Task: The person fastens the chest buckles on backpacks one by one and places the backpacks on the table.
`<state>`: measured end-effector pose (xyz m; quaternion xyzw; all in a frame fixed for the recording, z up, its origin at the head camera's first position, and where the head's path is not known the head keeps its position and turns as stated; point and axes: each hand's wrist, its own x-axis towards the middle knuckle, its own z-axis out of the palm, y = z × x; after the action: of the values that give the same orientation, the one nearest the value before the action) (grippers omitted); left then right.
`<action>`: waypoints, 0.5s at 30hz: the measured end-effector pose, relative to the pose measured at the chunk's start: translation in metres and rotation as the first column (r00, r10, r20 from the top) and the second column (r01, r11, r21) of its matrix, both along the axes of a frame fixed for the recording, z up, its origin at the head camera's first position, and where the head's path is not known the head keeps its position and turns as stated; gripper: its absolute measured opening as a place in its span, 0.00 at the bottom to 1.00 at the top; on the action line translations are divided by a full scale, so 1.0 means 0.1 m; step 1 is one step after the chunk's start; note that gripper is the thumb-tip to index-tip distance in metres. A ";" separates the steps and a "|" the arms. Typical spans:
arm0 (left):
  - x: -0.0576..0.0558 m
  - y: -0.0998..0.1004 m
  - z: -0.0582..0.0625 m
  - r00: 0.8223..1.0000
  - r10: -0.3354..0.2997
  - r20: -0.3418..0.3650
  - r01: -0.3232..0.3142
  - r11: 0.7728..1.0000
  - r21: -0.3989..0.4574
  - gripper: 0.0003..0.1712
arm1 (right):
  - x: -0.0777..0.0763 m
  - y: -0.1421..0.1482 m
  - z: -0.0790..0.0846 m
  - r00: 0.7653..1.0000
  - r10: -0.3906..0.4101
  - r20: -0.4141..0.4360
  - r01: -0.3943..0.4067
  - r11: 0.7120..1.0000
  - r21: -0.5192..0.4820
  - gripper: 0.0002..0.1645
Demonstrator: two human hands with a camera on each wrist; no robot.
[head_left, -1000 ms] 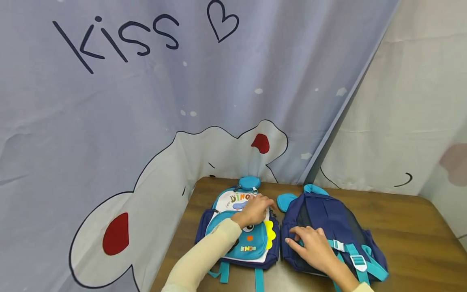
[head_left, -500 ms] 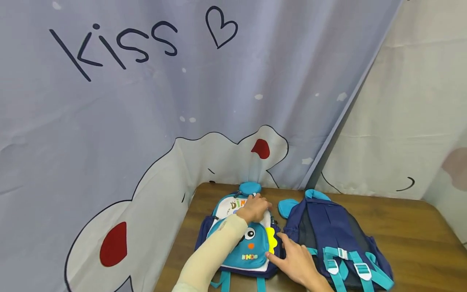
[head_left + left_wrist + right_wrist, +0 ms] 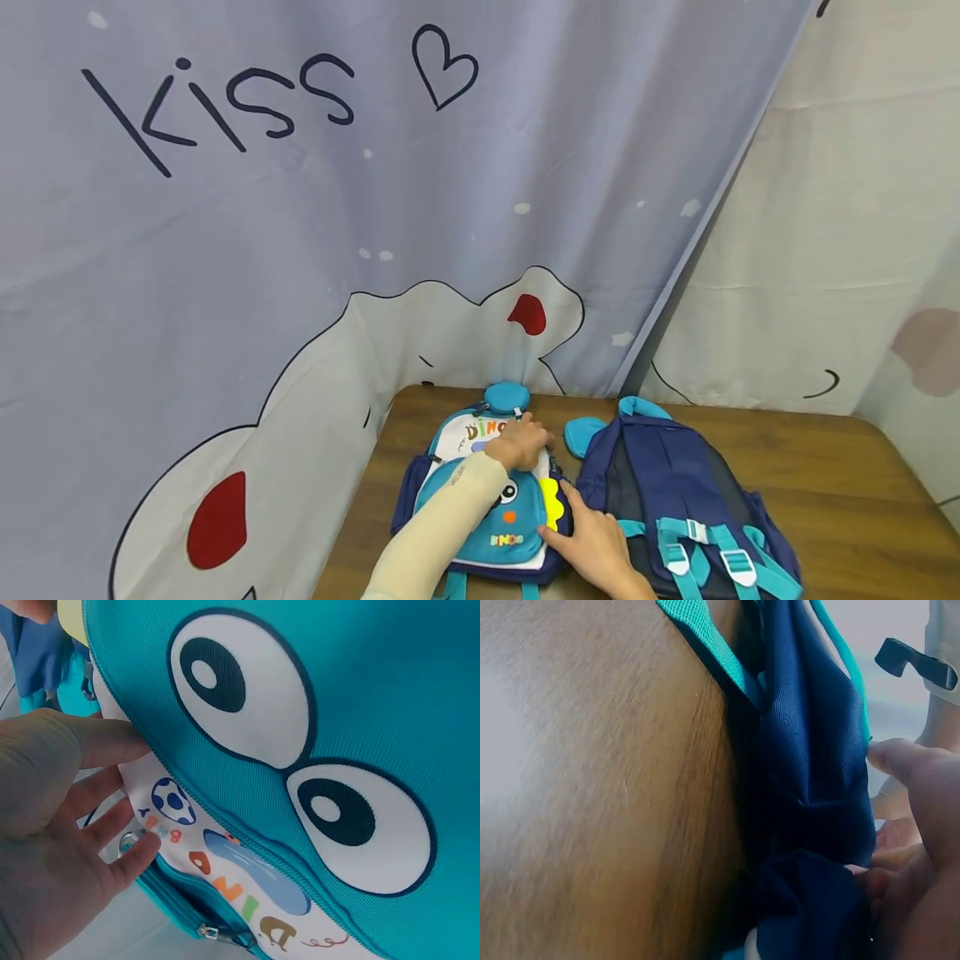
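A blue and teal dinosaur backpack (image 3: 517, 550) lies face up on the table, with big cartoon eyes and a yellow scalloped trim. Across its upper right front, my left hand (image 3: 519, 443) rests with fingers loosely spread. In the left wrist view, that hand's thumb touches the teal pocket's zipped edge and its fingertips reach the white panel (image 3: 176, 832). My right hand (image 3: 596, 546) rests against the bag's lower right side, thumb toward the front. The right wrist view has the thumb at the teal edging and the other fingers, partly hidden, by the navy side (image 3: 817, 757).
A second navy backpack (image 3: 667, 467) lies straps up close on the right, with teal straps (image 3: 701, 533) and white buckles. A round teal pouch (image 3: 583, 436) sits beside it; another teal pouch (image 3: 507, 397) is at the dinosaur bag's top. A printed curtain (image 3: 300, 208) hangs behind the wooden table (image 3: 847, 500).
My right hand has moved left from the second backpack to the dinosaur bag's right side. My left hand stays on the upper front. The head view has shifted slightly.
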<state>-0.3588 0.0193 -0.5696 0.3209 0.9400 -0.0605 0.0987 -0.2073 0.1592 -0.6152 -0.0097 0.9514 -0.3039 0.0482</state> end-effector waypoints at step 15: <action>0.02 0.09 0.00 0.997 0.002 -0.075 -0.018 0.978 -0.208 0.24 | -0.13 -0.07 0.02 0.993 -0.072 0.098 0.064 0.994 0.090 0.60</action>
<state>-0.3570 0.0287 -0.5695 0.3015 0.9331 -0.1701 0.0972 -0.2203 0.1517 -0.6136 0.0403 0.9598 -0.2640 0.0863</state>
